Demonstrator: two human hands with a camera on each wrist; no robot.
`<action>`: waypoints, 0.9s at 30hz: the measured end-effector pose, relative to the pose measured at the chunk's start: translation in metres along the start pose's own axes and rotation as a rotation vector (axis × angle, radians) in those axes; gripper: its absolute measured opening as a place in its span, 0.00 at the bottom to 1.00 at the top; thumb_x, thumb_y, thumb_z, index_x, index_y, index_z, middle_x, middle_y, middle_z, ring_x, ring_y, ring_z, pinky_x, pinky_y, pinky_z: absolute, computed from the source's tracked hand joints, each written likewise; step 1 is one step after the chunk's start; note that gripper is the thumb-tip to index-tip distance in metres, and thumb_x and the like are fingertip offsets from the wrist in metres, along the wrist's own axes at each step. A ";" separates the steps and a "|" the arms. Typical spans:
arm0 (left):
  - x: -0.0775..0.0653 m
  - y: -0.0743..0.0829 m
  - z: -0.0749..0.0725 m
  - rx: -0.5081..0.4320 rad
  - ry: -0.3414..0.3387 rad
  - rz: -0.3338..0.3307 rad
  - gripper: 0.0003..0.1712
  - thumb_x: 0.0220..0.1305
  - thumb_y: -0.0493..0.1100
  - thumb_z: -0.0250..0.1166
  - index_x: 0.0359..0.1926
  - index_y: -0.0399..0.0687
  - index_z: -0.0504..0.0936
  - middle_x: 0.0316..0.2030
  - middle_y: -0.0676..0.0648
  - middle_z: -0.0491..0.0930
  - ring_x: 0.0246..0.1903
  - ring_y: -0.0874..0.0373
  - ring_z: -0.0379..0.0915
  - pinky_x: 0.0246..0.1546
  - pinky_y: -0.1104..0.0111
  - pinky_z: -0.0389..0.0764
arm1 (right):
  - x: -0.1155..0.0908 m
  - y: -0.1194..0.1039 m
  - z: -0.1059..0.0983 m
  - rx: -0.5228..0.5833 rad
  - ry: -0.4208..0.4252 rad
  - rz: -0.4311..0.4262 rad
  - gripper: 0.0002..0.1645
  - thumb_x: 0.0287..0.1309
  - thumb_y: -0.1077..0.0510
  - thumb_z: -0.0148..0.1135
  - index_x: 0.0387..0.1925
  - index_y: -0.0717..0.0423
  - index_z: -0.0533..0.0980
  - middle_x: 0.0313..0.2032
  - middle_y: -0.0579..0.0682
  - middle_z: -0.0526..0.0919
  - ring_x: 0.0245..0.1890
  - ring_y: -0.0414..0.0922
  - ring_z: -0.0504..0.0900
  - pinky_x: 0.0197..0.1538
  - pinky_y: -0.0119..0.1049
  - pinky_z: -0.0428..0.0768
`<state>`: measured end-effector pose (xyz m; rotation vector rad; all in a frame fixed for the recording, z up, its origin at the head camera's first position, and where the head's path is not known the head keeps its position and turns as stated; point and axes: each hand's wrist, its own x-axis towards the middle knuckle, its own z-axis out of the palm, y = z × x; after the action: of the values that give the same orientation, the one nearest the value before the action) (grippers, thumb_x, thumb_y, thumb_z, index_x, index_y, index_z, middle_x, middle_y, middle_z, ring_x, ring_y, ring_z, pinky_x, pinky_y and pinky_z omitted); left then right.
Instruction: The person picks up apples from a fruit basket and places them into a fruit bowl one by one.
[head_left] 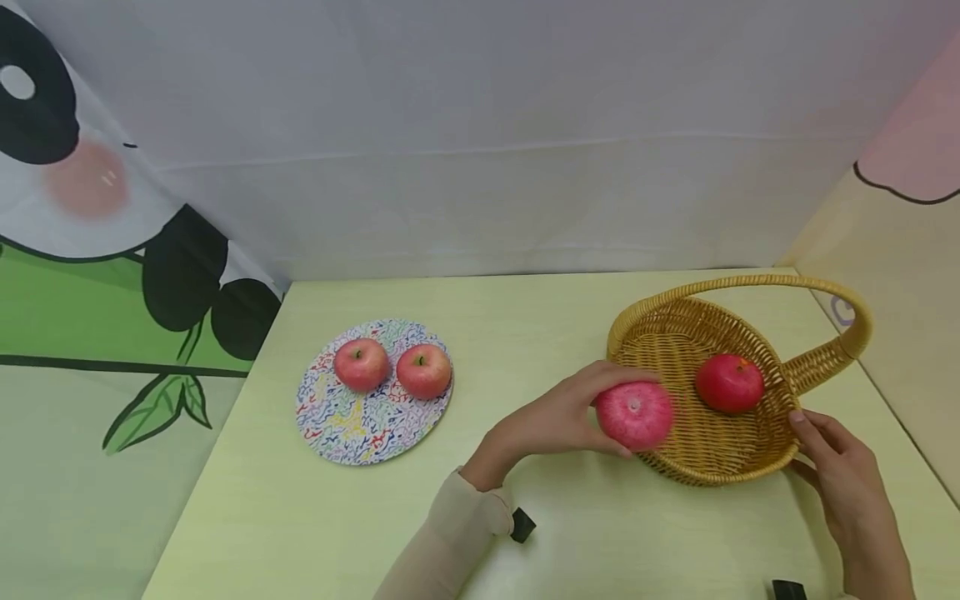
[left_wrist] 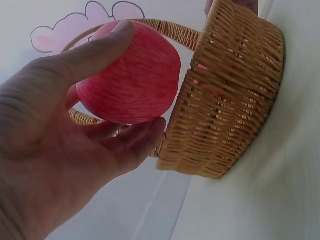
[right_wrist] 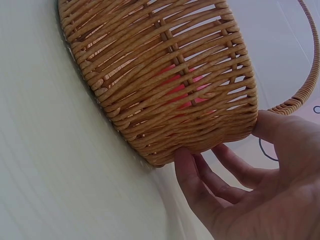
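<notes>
My left hand (head_left: 558, 417) grips a streaked pink-red apple (head_left: 635, 416), thumb on one side and fingers curled round the other. In the head view the apple overlaps the left rim of a wicker basket (head_left: 693, 475); the left wrist view shows it just outside the basket's wall. Inside the basket, toward the right, lies a darker red round fruit (head_left: 730, 383) with a small orange tip. My right hand (head_left: 851, 479) holds the basket's right side, thumb at the rim and fingers against the woven wall (right_wrist: 175, 90). The basket stands upright on the table.
A round plate (head_left: 337, 425) with a colourful squiggle pattern lies at the left of the table, bearing two red apples (head_left: 362, 365). The basket's tall handle (head_left: 750, 283) arches over its far right side. A pale cloth wall (head_left: 480, 208) borders the table's back edge.
</notes>
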<state>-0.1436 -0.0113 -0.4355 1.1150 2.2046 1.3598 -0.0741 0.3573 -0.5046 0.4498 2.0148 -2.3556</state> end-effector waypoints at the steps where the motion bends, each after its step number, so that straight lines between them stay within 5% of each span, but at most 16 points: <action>1: -0.002 -0.002 -0.001 -0.007 -0.001 -0.003 0.50 0.55 0.44 0.82 0.75 0.69 0.69 0.67 0.57 0.70 0.66 0.67 0.65 0.59 0.72 0.79 | 0.000 0.000 0.000 0.001 0.003 0.002 0.09 0.76 0.56 0.59 0.45 0.40 0.85 0.39 0.32 0.86 0.38 0.30 0.86 0.35 0.28 0.85; 10: -0.024 -0.011 -0.012 -0.077 0.074 -0.067 0.49 0.54 0.42 0.83 0.73 0.72 0.71 0.65 0.59 0.72 0.65 0.66 0.67 0.59 0.68 0.81 | 0.002 0.001 0.001 -0.027 0.016 0.018 0.07 0.75 0.54 0.60 0.45 0.40 0.84 0.39 0.31 0.86 0.38 0.30 0.85 0.35 0.28 0.84; 27: -0.078 -0.009 -0.044 -0.064 0.279 -0.177 0.51 0.55 0.43 0.81 0.73 0.80 0.66 0.68 0.60 0.69 0.68 0.60 0.69 0.63 0.59 0.81 | 0.000 -0.002 0.000 -0.027 0.021 0.036 0.08 0.75 0.54 0.60 0.45 0.39 0.85 0.39 0.30 0.85 0.38 0.30 0.85 0.35 0.28 0.85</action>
<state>-0.1246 -0.0988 -0.4314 0.7235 2.3653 1.5734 -0.0745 0.3577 -0.5032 0.5069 2.0266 -2.3105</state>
